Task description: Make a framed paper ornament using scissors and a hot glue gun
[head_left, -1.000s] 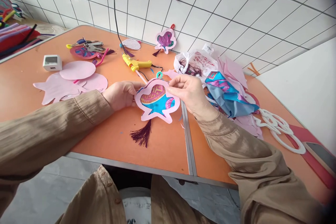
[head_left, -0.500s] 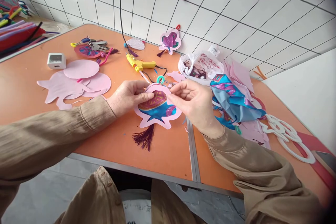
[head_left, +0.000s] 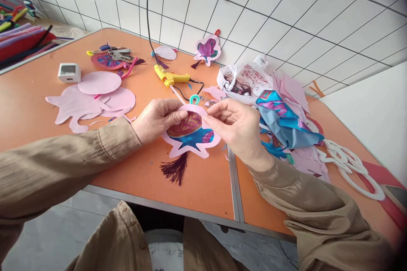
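Between my two hands is a pink-bordered fabric ornament [head_left: 190, 137] with a blue and purple patterned centre. A teal loop [head_left: 194, 99] stands at its top, and a dark purple tassel [head_left: 177, 167] hangs from its lower edge over the orange table. My left hand [head_left: 163, 119] grips the upper left rim, thumb on the front and fingers behind. Thumb and index finger of my right hand [head_left: 233, 123] pinch the upper right rim. Just beyond lies a yellow hot glue gun [head_left: 170, 76], a glue stick pointing toward the ornament.
Pink cut-outs [head_left: 71, 103], a white cube-shaped device [head_left: 69, 73] and keys [head_left: 119, 53] lie left. A similar finished-looking ornament [head_left: 207, 49] leans on the tiled wall. Right are a plastic bag [head_left: 251, 82], blue fabric [head_left: 286, 123] and white foam outlines [head_left: 352, 167]. A black cord [head_left: 146, 12] hangs down to the glue gun.
The ornament's top edge is tipped slightly, and its pink rim now shows as a single smooth band. Both hands keep their grip in nearly the same place. The view has shifted slightly.
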The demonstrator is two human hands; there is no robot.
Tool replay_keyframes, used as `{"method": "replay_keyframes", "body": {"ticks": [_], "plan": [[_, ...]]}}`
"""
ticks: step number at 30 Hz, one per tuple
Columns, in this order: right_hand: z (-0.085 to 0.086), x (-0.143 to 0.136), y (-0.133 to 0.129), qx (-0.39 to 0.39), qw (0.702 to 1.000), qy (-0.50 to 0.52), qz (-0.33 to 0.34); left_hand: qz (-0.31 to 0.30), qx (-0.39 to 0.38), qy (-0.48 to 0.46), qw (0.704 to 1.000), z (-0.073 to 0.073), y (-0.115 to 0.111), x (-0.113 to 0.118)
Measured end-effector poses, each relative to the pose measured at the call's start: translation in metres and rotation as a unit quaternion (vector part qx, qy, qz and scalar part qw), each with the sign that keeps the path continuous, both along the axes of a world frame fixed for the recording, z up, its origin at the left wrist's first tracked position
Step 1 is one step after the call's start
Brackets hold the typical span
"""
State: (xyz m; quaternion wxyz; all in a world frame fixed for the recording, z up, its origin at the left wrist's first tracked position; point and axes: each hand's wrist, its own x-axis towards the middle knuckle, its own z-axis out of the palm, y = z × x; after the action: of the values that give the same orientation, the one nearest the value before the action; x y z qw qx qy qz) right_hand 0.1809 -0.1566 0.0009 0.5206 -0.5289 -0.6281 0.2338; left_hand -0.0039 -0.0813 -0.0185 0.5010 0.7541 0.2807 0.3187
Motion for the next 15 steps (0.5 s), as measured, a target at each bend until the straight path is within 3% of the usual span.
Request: {"method": "replay_keyframes", "body": {"ticks": [9, 15], "plan": [[-0.0031, 0.0039, 0.0031, -0.021, 1.000, 0.009, 0.005, 0.012, 0.000, -0.001, 1.000, -0.0003, -0.0014, 0.0017], [-0.0001, 0.0032, 0.0065, -0.063, 0.997, 0.006, 0.052, 0.017, -0.009, -0.001, 1.000, -0.0001, -0.0019, 0.0031]]}}
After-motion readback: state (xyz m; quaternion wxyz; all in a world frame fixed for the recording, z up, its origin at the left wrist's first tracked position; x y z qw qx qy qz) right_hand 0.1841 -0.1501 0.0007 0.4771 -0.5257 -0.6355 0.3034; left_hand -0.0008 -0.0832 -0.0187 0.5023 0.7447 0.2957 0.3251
